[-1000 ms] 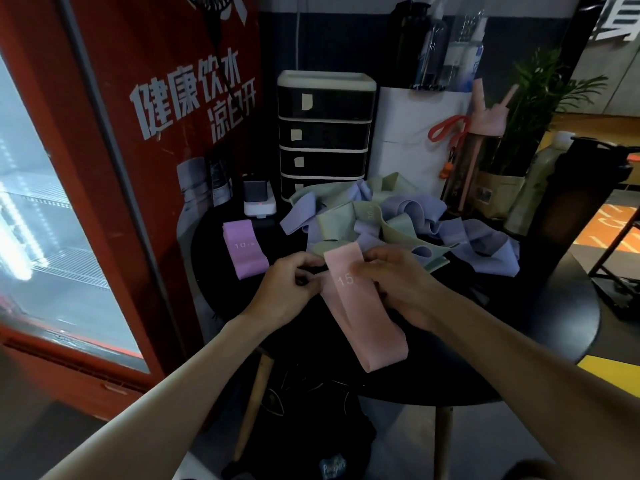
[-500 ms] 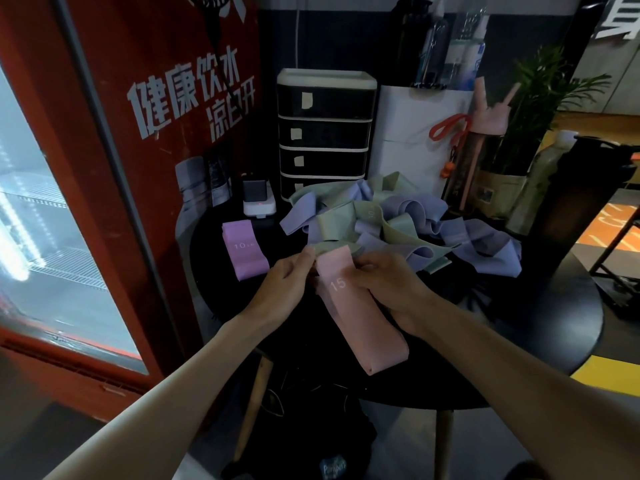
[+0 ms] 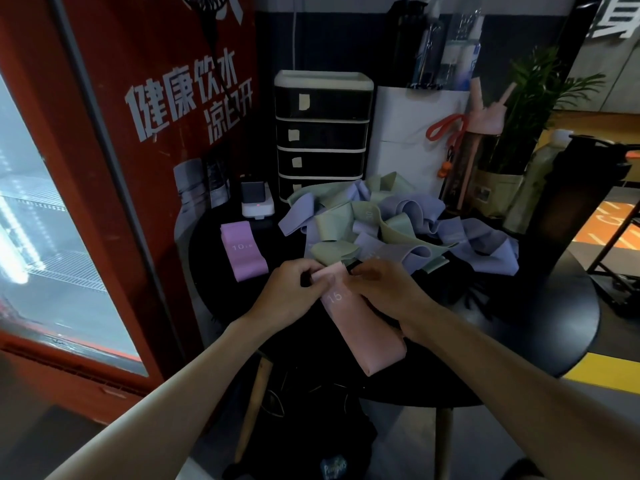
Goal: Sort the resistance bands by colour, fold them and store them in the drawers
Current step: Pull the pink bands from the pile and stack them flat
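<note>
The pink band (image 3: 364, 329) is long, flat and soft, with a white number on it. It lies mid-frame on the black counter (image 3: 526, 327). The left hand (image 3: 287, 296) and right hand (image 3: 385, 293) pinch its top end with curled fingers.

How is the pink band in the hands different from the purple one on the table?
The pink band says 15; the purple band says 10. The left hand and right hand pinch the pink band's far end; the purple band lies untouched on the table. Both are wide, flat bands.
</note>
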